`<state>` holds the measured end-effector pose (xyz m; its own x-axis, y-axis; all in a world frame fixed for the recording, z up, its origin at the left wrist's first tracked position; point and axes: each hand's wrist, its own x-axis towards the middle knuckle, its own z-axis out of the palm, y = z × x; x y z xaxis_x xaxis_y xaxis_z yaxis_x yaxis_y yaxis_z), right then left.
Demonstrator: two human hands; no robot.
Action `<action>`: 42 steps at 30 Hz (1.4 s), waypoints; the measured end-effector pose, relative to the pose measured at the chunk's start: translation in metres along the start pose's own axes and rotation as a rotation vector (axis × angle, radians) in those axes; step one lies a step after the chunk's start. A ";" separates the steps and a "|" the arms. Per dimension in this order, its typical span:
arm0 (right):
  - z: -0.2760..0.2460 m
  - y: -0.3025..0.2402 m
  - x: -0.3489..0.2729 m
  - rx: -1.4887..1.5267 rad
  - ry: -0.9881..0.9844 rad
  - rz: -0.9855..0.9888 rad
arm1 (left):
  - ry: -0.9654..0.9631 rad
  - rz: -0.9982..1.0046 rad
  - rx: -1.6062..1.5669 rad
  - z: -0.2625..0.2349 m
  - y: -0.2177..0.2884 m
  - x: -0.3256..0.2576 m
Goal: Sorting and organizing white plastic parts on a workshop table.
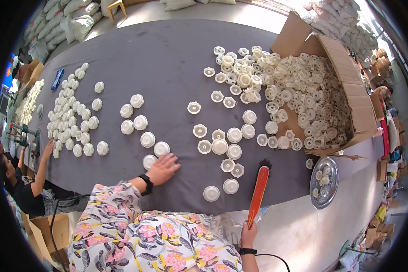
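Observation:
My left hand lies palm down on the grey-covered table, fingers stretched out and holding nothing. Right at its fingertips and thumb are two white round plastic caps, and a short line of similar caps runs away from them to the far side. In my right hand, at the table's near edge, is the handle of a long red brush. Its dark bristles point away from me, over the cloth. Left of the brush, white caps and flatter ring-like parts lie scattered. Black bands circle both wrists.
A tipped cardboard box spills many white ring parts onto the table's right side. Beside the near right edge is a metal tray with a few parts. Many caps cluster on the left, where another person reaches in.

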<state>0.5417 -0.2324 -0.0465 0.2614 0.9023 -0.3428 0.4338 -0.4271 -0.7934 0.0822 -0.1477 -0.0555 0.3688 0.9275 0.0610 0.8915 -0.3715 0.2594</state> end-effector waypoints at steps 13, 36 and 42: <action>0.018 -0.055 -0.089 0.363 -0.075 0.351 | 0.017 0.361 -0.075 0.016 0.079 0.139; 0.015 -0.068 -0.110 0.243 -0.249 0.376 | -0.184 0.367 -0.128 0.019 0.129 0.063; 0.039 -0.085 -0.106 0.264 -0.220 0.327 | -0.063 0.243 0.021 -0.003 0.045 -0.004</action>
<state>0.4433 -0.2898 0.0377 0.1464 0.7264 -0.6715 0.1179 -0.6868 -0.7172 0.1203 -0.1681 -0.0415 0.5884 0.8064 0.0587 0.7794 -0.5850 0.2243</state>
